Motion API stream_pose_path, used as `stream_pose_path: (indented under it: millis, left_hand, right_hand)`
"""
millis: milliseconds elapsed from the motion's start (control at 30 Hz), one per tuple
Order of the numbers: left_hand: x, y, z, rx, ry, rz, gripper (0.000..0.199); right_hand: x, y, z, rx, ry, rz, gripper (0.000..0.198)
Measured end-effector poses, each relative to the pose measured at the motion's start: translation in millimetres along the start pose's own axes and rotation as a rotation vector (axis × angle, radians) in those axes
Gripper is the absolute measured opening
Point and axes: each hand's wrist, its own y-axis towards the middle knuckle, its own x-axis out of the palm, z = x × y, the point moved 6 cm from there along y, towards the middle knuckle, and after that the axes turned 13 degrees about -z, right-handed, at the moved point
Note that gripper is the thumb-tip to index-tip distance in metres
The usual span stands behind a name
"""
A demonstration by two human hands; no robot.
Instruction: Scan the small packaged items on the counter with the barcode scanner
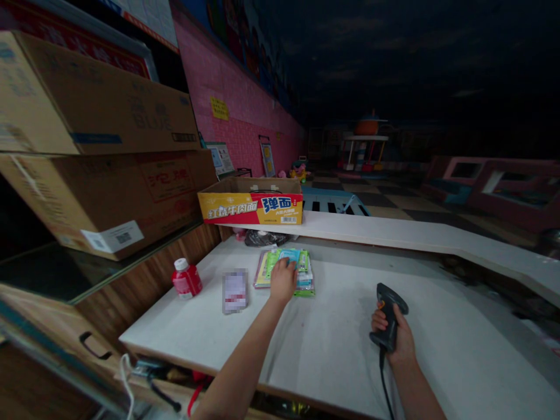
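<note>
My right hand (397,332) is wrapped round the grip of a black barcode scanner (391,298), held above the white desk with its cable hanging down. Reaching forward, my left hand (284,281) has its fingers closed on the near edge of a flat blue packet (289,254). That packet lies at the top of a pile of thin green, yellow and pink packets (264,273). The fingertips are partly hidden. To the left of the pile is a blurred pale rectangular object (235,291). Farther left stands a red bottle with a white cap (187,280).
A yellow and red open carton (251,207) sits on the raised ledge (376,230) behind the desk (336,344). Large cardboard boxes (105,198) are stacked at the left. Below the desk's front edge, cables (126,379) and small items lie in an open drawer.
</note>
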Motion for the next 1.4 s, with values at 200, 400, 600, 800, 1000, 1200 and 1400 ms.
stream_pose_path:
  millis: [200, 400, 600, 800, 1000, 1200, 1400]
  left_hand:
    - [-24, 3, -27, -0.246, 0.004, 0.074, 0.037]
    - [-27, 12, -26, -0.383, 0.092, -0.050, 0.053]
    - [-29, 23, -31, -0.485, 0.039, -0.205, 0.062]
    - [-29, 30, -43, -0.457, -0.007, -0.222, 0.051]
    - [-22, 45, -50, -0.381, -0.234, -0.195, 0.015]
    - [30, 39, 17, -0.134, -0.880, -0.161, 0.010]
    - [88, 2, 81, -0.024, -0.858, -0.140, 0.008]
  right_hand:
    - [-2, 3, 0, 0.014, 0.000, 0.001, 0.039]
    - [-4, 4, 0, 0.009, 0.002, -0.007, 0.038]
    - [-1, 4, -1, 0.002, -0.022, -0.032, 0.039]
    - [1, 4, -1, -0.012, -0.065, -0.033, 0.037]
    - [7, 6, -3, -0.013, -0.159, -0.064, 0.038]
    - [11, 7, -4, -0.039, -0.168, -0.048, 0.038]
    - [18, 5, -4, -0.053, -0.299, 0.067, 0.040]
